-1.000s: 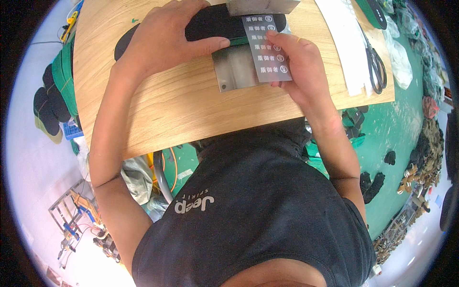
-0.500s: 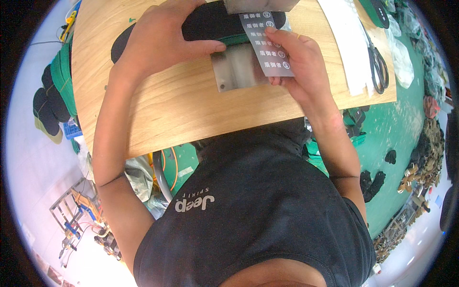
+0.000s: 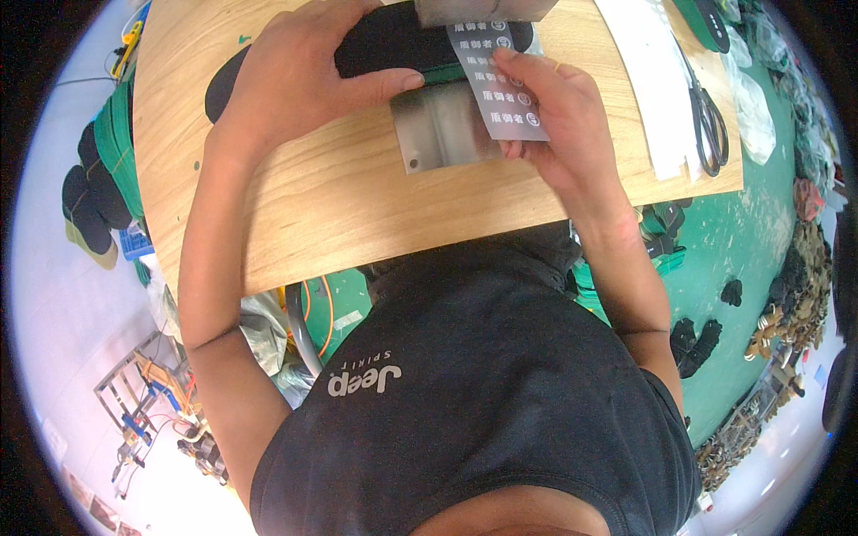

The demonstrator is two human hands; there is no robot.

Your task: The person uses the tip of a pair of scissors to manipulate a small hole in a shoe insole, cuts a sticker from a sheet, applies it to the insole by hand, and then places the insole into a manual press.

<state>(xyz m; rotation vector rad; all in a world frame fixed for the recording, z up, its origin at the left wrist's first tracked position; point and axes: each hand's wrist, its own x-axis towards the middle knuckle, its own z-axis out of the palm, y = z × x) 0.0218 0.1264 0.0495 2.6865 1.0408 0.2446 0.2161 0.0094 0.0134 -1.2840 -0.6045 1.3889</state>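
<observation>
A black insole (image 3: pixel 384 40) with a green near edge lies on the wooden table, its right end beneath a metal block (image 3: pixel 487 9) of a device. Across its left part rests my left hand (image 3: pixel 308 71), thumb stretched along the near edge; its other fingertips pass out of sight at the far side. Pinched between the thumb and fingers of my right hand (image 3: pixel 563 103) is a translucent strip of labels (image 3: pixel 496 89) with white print. This strip hangs over the insole's right end and a shiny metal base plate (image 3: pixel 433 134).
On the table (image 3: pixel 349 210), white sheets (image 3: pixel 643 89) and black-handled scissors (image 3: pixel 710 134) lie to the right. Another dark insole (image 3: pixel 702 22) is at the far right corner. Stacked green and black insoles (image 3: pixel 112 156) stand beyond the left edge. Plastic bags (image 3: pixel 755 116) lie right of the table.
</observation>
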